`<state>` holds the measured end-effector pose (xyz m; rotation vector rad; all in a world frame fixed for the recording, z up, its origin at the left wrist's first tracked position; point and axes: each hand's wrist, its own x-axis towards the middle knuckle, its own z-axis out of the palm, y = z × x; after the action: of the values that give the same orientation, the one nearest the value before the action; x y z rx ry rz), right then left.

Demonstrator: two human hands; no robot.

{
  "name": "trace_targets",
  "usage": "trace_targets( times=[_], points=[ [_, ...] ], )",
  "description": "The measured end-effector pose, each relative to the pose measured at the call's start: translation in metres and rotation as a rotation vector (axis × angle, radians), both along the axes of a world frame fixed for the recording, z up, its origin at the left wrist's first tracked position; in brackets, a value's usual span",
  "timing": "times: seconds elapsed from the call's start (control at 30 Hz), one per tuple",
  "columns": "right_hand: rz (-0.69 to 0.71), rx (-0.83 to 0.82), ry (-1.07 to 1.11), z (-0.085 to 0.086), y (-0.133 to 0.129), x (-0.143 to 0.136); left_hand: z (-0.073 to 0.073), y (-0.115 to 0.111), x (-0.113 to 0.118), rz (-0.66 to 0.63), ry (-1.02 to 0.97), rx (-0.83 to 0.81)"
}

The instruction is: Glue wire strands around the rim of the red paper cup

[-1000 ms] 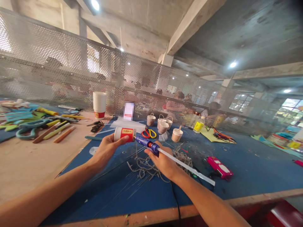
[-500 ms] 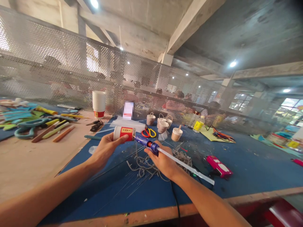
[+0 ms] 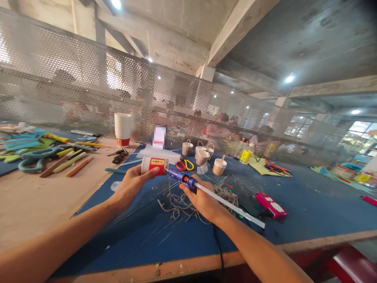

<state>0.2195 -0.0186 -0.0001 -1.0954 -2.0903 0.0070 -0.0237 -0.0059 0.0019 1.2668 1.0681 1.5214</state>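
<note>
A paper cup (image 3: 149,166), white with a red and gold band, lies sideways in my left hand (image 3: 134,182), its open end facing right. My right hand (image 3: 203,198) grips a blue glue gun (image 3: 179,175), whose nozzle points at the cup's rim. From the gun's back a long clear glue stick (image 3: 229,205) sticks out to the lower right. Grey twisted cord (image 3: 182,204) lies loosely on the blue mat below both hands. Red and yellow scissors (image 3: 185,164) rest just behind the gun.
Behind are small buckets (image 3: 202,156), a tub (image 3: 219,166), a stack of cups (image 3: 123,129) and a yellow-labelled bottle (image 3: 246,154). A pink device (image 3: 271,205) sits right. Blue-handled scissors (image 3: 31,165) and clay-coloured sticks (image 3: 79,166) lie left. A perforated screen (image 3: 176,98) stands behind.
</note>
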Motion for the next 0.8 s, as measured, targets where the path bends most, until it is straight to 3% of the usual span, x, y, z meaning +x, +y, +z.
trace_targets(
  times=[0.8],
  points=[
    [-0.031, 0.075, -0.013, -0.0034, 0.0013, 0.0009, -0.0003, 0.0003, -0.0008, -0.039, 0.004, -0.001]
  ],
)
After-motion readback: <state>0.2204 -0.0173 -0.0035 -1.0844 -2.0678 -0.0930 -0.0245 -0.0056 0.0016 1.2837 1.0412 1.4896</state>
